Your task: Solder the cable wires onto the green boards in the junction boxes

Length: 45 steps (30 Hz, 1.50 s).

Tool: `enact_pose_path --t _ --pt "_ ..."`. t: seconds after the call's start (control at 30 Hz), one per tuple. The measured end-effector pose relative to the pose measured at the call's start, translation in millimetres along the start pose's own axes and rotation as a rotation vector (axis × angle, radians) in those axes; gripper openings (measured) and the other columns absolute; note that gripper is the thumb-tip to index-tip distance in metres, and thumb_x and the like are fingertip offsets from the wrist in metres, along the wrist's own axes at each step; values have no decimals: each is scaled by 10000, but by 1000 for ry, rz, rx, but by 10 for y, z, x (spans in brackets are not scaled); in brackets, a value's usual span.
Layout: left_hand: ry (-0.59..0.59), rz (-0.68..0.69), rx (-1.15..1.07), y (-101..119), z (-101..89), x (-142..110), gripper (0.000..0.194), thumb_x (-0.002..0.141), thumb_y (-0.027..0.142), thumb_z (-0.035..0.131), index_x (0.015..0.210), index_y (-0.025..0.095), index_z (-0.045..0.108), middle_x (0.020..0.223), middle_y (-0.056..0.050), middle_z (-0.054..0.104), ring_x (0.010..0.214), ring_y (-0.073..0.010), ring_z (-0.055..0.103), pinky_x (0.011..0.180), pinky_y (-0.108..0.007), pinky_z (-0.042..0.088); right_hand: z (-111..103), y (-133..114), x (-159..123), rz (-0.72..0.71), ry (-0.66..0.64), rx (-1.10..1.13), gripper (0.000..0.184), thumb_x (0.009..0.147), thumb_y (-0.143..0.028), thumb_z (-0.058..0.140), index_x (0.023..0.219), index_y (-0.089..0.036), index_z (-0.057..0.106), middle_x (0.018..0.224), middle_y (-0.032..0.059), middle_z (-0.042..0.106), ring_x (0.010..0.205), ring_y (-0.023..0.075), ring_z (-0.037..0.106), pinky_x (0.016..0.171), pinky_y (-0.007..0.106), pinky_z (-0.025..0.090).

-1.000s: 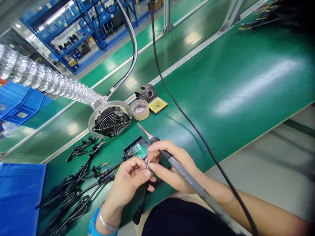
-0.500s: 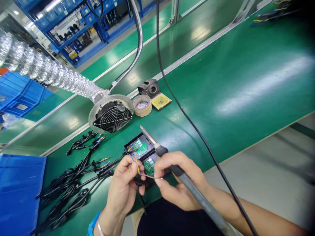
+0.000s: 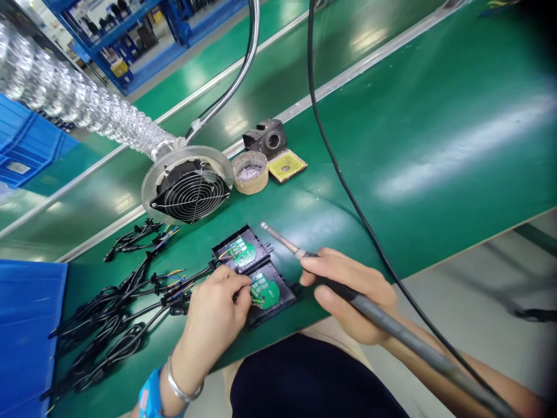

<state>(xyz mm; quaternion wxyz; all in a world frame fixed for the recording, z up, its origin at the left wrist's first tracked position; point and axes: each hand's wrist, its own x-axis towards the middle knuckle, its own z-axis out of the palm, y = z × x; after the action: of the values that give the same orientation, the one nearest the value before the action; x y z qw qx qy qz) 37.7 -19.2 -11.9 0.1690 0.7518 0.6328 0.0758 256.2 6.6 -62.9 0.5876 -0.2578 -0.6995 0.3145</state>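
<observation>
My right hand [image 3: 352, 296] is wrapped around a soldering iron [image 3: 339, 288], whose bare tip points up and left above the bench. My left hand [image 3: 220, 305] is closed at the left edge of the nearer black case [image 3: 281, 290], pinching the end of a cable mostly hidden under the fingers. Thin yellowish wires show beside the fingertips, over the green circuit board [image 3: 270, 295] in that case. Just behind lies a second black case [image 3: 250, 233] with its own green board [image 3: 244, 252] and a black cable [image 3: 203, 273] running out to the left.
Bundled black cables [image 3: 115, 313] with bare coloured wires lie at left, beside a blue bin [image 3: 28, 325]. A fume extractor fan [image 3: 191, 194] hangs over the bench. Behind stand a round solder tub [image 3: 252, 184], an iron holder [image 3: 265, 139] and a yellow sponge [image 3: 287, 165]. A black cord [image 3: 348, 194] crosses at right.
My left hand has lowered the cable end to the nearer case. My right hand has let go of the thin wire and drawn away to the right, keeping the soldering iron.
</observation>
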Motion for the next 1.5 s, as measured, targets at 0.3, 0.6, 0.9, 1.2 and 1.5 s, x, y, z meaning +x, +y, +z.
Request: enact_pose_path --t 0.3,0.6,0.9,1.2,1.5 --pt "86 106 272 10 119 -69 209 911 163 526 957 229 718 831 -21 662 766 -178 623 603 -265 455 -25 -5 106 157 -107 65 305 764 -125 524 1029 -208 651 669 13 623 500 129 498 458 265 413" --pt "123 113 266 -4 155 -82 187 920 163 530 980 222 697 821 -14 653 753 -174 608 564 -267 432 52 80 49 184 -167 68 299 776 -121 511 1014 -217 666 624 4 566 523 146 509 488 276 420" --pt "137 142 268 11 153 -69 170 922 157 533 962 203 692 812 -19 658 746 -170 605 583 -269 439 45 87 49 155 -158 69 337 759 -95 504 1027 -211 672 632 14 576 526 146 514 476 283 426" --pt "134 154 354 17 155 -76 181 925 159 527 953 207 700 789 -24 641 720 -172 575 544 -272 401 49 41 106 6 -244 -11 380 730 -65 477 1044 -213 632 651 21 610 473 144 478 463 304 379" --pt "113 133 356 39 154 -74 169 911 148 545 947 218 695 800 -21 633 729 -177 570 544 -272 403 -30 -6 24 38 -120 9 397 700 -77 511 1053 -190 654 735 47 593 550 154 526 490 316 426"
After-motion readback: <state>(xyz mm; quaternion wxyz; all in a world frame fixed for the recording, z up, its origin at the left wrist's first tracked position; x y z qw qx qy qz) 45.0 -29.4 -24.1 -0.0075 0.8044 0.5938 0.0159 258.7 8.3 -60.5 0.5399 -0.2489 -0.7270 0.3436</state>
